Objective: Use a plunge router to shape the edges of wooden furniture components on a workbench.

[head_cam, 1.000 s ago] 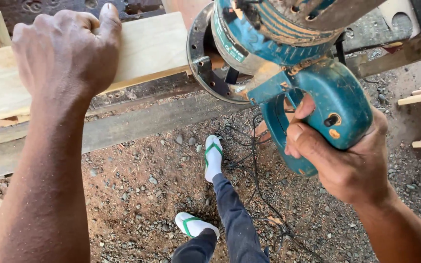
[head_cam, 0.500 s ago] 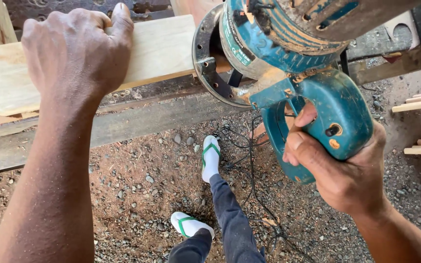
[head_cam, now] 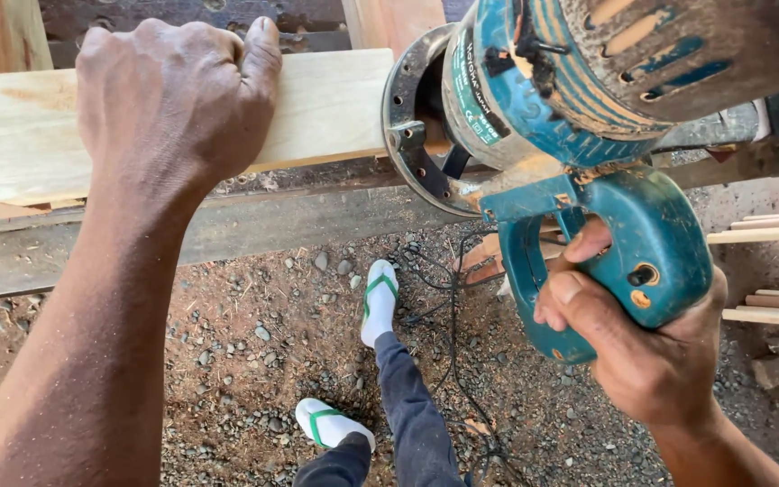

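At plank's [head_cam: 326, 108] end, right hand [head_cam: 651, 352] grips router [head_cam: 579, 135]; left hand [head_cam: 173, 99], seemingly closed, presses plank.

Two hands are at work: the left hand [head_cam: 173, 99] and the right hand [head_cam: 642, 352]. One teal power router [head_cam: 570, 117] shows, and one pale plank [head_cam: 326, 108] on the worktop. Two white sandals stand below, one [head_cam: 378, 302] ahead of the other [head_cam: 331, 424]. One black cord [head_cam: 453, 343] trails across the gravel. At least four thin wooden strips [head_cam: 768, 234] lie at the right.

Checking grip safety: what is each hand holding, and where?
Right hand grips the teal router by its D-handle. Left hand presses the pale board.
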